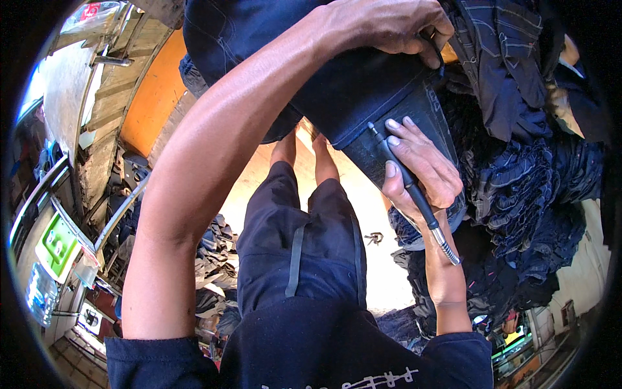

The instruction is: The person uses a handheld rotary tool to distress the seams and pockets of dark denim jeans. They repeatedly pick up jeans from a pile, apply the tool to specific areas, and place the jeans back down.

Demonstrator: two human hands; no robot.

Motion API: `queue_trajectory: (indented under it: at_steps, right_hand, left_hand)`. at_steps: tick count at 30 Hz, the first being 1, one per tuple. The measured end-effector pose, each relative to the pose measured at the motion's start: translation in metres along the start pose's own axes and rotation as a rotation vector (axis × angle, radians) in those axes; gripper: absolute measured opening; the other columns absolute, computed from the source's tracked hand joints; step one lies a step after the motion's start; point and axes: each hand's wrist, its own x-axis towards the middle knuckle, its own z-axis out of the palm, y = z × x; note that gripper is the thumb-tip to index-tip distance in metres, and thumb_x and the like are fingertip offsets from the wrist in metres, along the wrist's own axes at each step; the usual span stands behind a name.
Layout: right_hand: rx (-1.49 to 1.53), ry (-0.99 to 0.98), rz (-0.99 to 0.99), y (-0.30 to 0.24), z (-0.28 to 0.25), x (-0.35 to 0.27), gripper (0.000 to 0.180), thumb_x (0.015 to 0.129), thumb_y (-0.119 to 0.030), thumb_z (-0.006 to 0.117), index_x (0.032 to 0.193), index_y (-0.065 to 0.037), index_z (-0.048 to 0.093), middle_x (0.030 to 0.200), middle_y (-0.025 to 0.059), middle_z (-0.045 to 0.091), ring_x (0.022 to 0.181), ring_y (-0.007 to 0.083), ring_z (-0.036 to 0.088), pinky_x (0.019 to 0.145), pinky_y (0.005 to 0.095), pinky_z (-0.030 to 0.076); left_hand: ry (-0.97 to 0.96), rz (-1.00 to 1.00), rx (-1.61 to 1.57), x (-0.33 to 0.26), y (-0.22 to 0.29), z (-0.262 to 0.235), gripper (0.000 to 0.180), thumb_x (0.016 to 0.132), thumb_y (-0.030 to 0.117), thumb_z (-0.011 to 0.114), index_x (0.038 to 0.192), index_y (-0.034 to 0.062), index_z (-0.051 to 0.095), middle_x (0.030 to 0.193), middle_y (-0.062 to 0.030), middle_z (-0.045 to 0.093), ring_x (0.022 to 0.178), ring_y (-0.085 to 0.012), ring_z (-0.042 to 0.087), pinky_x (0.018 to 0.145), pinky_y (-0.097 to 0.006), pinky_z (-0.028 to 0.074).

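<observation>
A dark navy garment (363,91) with stitched seams lies spread in front of me at the top. My left arm crosses over it from the lower left. With curled fingers and thumb, my left hand (408,29) pinches the garment's edge at the upper right. My right hand (424,165) is lower, beside the garment's hem, over a dark flat panel (369,159). Between its thumb and fingers lies a black pen (405,175), its narrow tip pointing up and left toward the hem. The pen's silver, spring-like rear end sticks out over my wrist.
A tall heap of dark folded garments (512,188) rises at my right. Cloth scraps (217,249) lie on the floor at left. An orange panel (153,97) and wooden boards stand at the upper left. A green tray (57,246) sits at far left.
</observation>
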Motion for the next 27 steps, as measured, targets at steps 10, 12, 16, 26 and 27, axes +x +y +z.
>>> queue_trajectory:
  at_steps: [10, 12, 16, 26, 27]
  right_hand:
    - [0.053, -0.069, -0.055, -0.0034, 0.0004, 0.0000, 0.020, 0.083, -0.009, 0.078, 0.099, 0.002, 0.082, 0.093, 0.0173, 0.081, 0.105, 0.0342, 0.082, 0.102, 0.0510, 0.064]
    - [0.074, -0.098, -0.076, -0.0042, 0.0003, 0.0008, 0.020, 0.083, -0.009, 0.079, 0.099, 0.002, 0.082, 0.092, 0.0168, 0.081, 0.105, 0.0340, 0.082, 0.102, 0.0506, 0.064]
    - [0.111, -0.140, -0.100, -0.0048, 0.0015, 0.0019, 0.019, 0.082, -0.008, 0.080, 0.098, 0.002, 0.082, 0.092, 0.0166, 0.081, 0.105, 0.0336, 0.082, 0.102, 0.0500, 0.064]
    - [0.042, -0.044, -0.036, -0.0025, -0.0004, 0.0010, 0.020, 0.082, -0.009, 0.077, 0.097, 0.003, 0.082, 0.094, 0.0179, 0.081, 0.105, 0.0339, 0.082, 0.103, 0.0507, 0.063]
    - [0.017, -0.030, -0.025, -0.0018, -0.0010, 0.0014, 0.020, 0.081, -0.008, 0.077, 0.097, 0.004, 0.081, 0.094, 0.0183, 0.081, 0.106, 0.0344, 0.081, 0.103, 0.0511, 0.063]
  left_hand:
    - [0.024, 0.030, 0.014, -0.0006, -0.0036, 0.0033, 0.021, 0.078, 0.008, 0.090, 0.083, 0.0011, 0.070, 0.074, -0.0208, 0.070, 0.072, -0.0408, 0.071, 0.064, -0.048, 0.050]
    - [0.014, 0.031, 0.042, 0.0002, -0.0030, 0.0030, 0.022, 0.078, 0.008, 0.090, 0.083, 0.0012, 0.070, 0.074, -0.0207, 0.070, 0.071, -0.0408, 0.071, 0.064, -0.048, 0.050]
    - [0.010, -0.023, 0.005, 0.0004, -0.0018, 0.0021, 0.024, 0.077, 0.010, 0.091, 0.083, 0.0010, 0.069, 0.074, -0.0215, 0.069, 0.070, -0.0411, 0.070, 0.064, -0.049, 0.050]
    - [0.071, 0.063, 0.058, -0.0059, 0.0022, 0.0004, 0.032, 0.077, 0.016, 0.091, 0.080, -0.0003, 0.064, 0.071, -0.0226, 0.065, 0.073, -0.0458, 0.068, 0.065, -0.050, 0.050]
    - [0.066, 0.058, 0.059, -0.0057, 0.0019, 0.0000, 0.032, 0.077, 0.016, 0.091, 0.080, -0.0003, 0.064, 0.071, -0.0227, 0.065, 0.073, -0.0461, 0.067, 0.064, -0.050, 0.050]
